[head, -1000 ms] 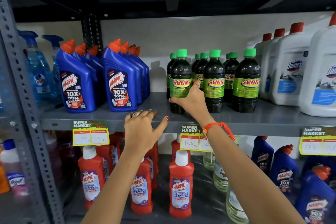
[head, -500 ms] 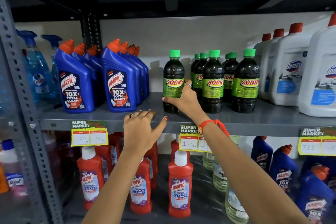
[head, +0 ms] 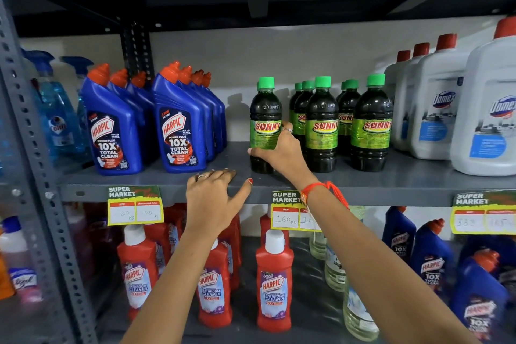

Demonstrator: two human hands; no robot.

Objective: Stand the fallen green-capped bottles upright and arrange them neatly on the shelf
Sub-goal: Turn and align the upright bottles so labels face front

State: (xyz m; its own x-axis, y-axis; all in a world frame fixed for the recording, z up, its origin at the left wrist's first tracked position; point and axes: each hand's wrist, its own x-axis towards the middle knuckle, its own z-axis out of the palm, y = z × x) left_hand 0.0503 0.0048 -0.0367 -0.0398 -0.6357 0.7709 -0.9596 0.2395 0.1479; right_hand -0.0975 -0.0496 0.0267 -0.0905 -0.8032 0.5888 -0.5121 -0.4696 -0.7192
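Several dark green-capped Sunny bottles stand upright on the grey shelf (head: pixel 391 179). My right hand (head: pixel 282 151) grips the lower body of the leftmost Sunny bottle (head: pixel 264 120), which stands a little apart from the others; another green cap shows just behind it. To its right stand two more front Sunny bottles (head: pixel 322 126) (head: pixel 371 126), with others behind them. My left hand (head: pixel 215 195) rests flat on the shelf's front edge, fingers spread, holding nothing.
Blue Harpic bottles (head: pixel 178 131) stand left of the gap beside the held bottle. White Domex jugs (head: pixel 435 109) fill the right end. Yellow price tags (head: pixel 135 205) hang on the shelf lip. Red Harpic bottles (head: pixel 275 285) stand on the shelf below.
My right hand slid the leftmost Sunny bottle to the left, away from the group, opening a gap. The left hand stayed on the shelf edge.
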